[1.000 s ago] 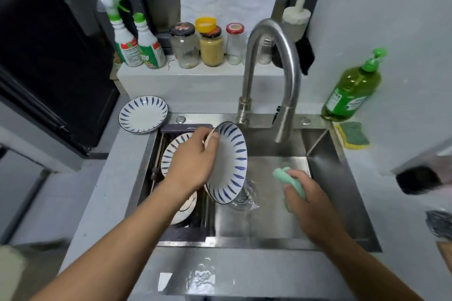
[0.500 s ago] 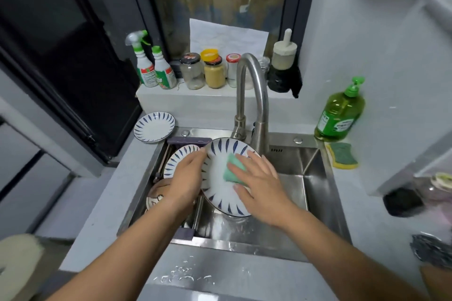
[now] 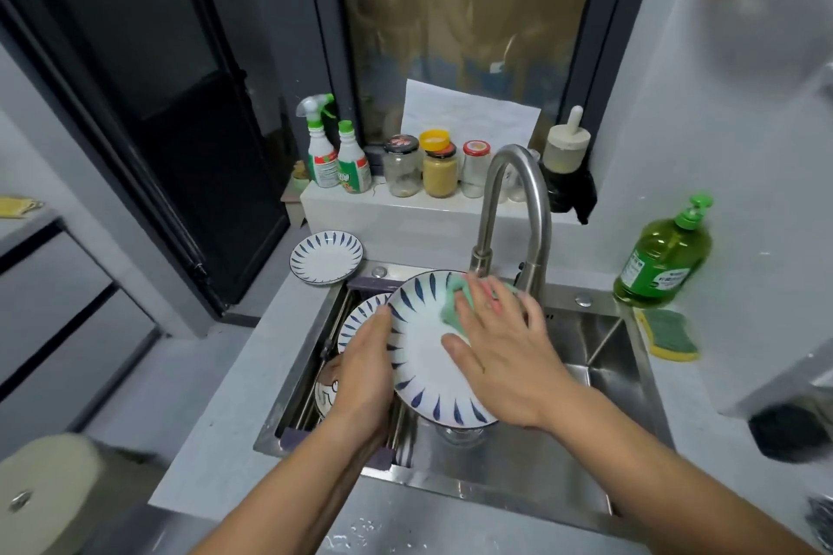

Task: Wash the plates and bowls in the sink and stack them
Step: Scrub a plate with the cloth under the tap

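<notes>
1. White ceramic with blue dashes: we count three round plates: the held plate [image 3: 423, 356] over the steel sink [image 3: 599, 356], a second plate [image 3: 360, 315] in the sink's left rack, and a third plate [image 3: 325, 257] on the grey counter [image 3: 252, 374], far left.
2. One patterned bowl [image 3: 327, 392] lies in that rack, partly hidden by our left hand.
3. Our left hand [image 3: 365, 370] grips the held plate's left rim.
4. Our right hand [image 3: 505, 365] lies flat, fingers straight, pressing one green sponge [image 3: 453, 306] against the plate's far face.
5. Behind stand two spray bottles [image 3: 351, 162] and three jars [image 3: 439, 171]; one green soap bottle [image 3: 662, 257] stands at the right.
</notes>
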### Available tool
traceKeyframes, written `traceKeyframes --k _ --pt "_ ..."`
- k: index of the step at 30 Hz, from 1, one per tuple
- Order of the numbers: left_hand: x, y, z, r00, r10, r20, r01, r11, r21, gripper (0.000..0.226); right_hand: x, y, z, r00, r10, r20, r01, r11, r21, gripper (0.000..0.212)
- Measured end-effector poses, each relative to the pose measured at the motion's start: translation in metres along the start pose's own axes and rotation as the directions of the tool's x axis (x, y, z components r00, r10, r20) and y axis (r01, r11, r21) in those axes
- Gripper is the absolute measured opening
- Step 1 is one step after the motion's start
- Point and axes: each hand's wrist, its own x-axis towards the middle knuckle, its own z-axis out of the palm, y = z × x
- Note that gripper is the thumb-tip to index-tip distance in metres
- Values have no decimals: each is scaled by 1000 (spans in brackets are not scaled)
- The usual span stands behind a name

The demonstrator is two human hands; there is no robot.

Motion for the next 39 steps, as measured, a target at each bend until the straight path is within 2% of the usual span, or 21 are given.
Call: traceKeyframes --k 3,6,9,11,13,15,17,20,23,26,29,32,34,37,39 --pt "-3 7 1 997 39 59 -40 999 5 42 0 -29 -2 998 -30 57 18 982 187 84" --pt "-3 18 -3 999 29 33 -28 999 -42 44 -1 -51 -8 969 -238 57 214 936 281 79" --pt "0 34 -18 999 -15 -49 9 993 -117 47 -23 -46 -23 879 -471 68 444 863 242 79" --pt "1 43 -26 998 -2 -59 -6 991 -132 38 -36 -25 -30 838 -537 99 526 842 118 77" --pt "-1 47 -29 998 38 -45 -42 996 -75 36 -38 -1 -35 862 -497 102 504 862 -52 72" --pt "-6 47 -27 994 103 -31 -102 995 7 37 -26 13 -37 916 -392 91 402 899 -175 72" --pt "-9 41 -22 993 120 3 -120 991 60 36 -8 15 -39 944 -320 83 330 913 -240 76" --pt "-13 42 -17 994 111 7 -111 994 22 35 3 17 -43 949 -315 17 307 911 -275 71" --pt "-12 50 -18 994 101 -48 -103 994 -26 36 -23 19 -37 939 -344 15 339 916 -215 72" --pt "-13 49 -18 993 100 -67 -103 994 -44 39 -59 -7 -18 917 -391 84 392 920 7 81" --pt "-16 39 -15 995 69 -67 -72 996 -47 41 -52 -34 -13 904 -409 125 385 905 179 87" --pt "-18 26 -8 998 57 -32 -57 998 -19 42 -14 -38 -23 963 -264 44 254 954 162 104" --pt "-16 25 -6 998 52 -42 -54 998 -45 40 5 -41 -33 982 -190 -2 186 957 224 113" --pt "-9 33 -9 997 67 -31 -69 995 -67 41 6 -59 -40 951 -308 25 290 918 271 92" --pt "-8 41 -12 1000 21 -21 -23 994 -110 43 -5 -65 -44 915 -397 76 368 896 248 85"
